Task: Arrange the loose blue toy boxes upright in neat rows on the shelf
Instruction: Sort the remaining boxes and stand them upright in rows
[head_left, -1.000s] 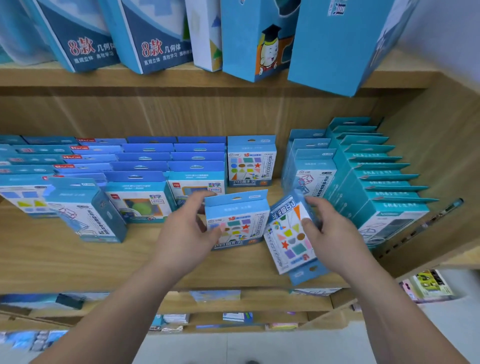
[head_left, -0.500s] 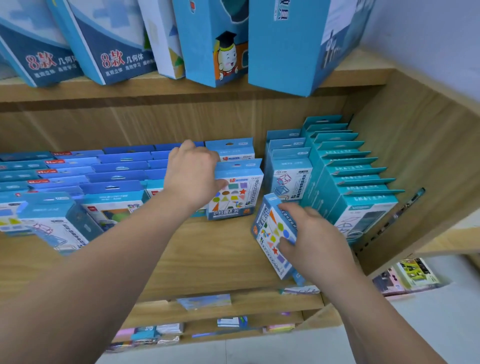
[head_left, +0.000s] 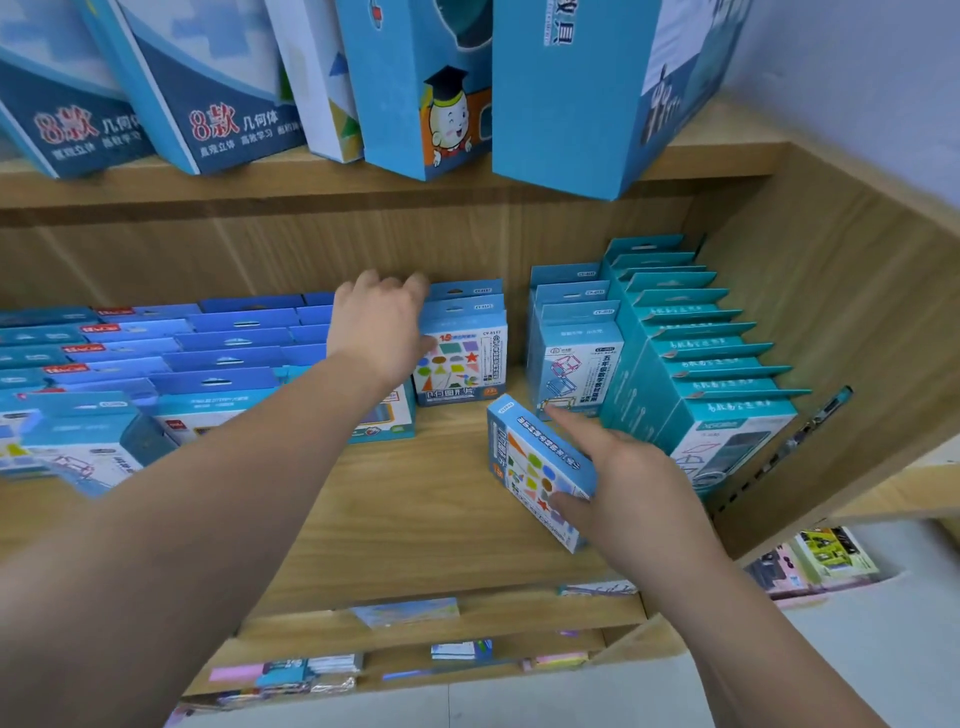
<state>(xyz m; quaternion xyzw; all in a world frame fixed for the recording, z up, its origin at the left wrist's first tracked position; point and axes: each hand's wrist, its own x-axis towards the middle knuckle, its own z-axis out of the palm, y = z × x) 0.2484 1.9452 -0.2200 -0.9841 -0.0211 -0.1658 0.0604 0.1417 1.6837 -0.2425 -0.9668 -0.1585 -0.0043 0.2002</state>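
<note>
Left hand (head_left: 382, 327): fingers curled over the upright shapes box (head_left: 462, 358), thumb on its front. Right hand (head_left: 639, 483): thumb and fingers clamp the tilted shapes box (head_left: 530, 457), index finger outstretched.

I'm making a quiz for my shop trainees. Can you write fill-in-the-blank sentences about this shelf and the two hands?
The right hand holds the loose shapes box ____, not upright.
The left hand grips the upright shapes box, whose front shows a red ____.
The large boxes stand on a shelf ____ both hands.
Missing words: tilted; star; above.
</note>
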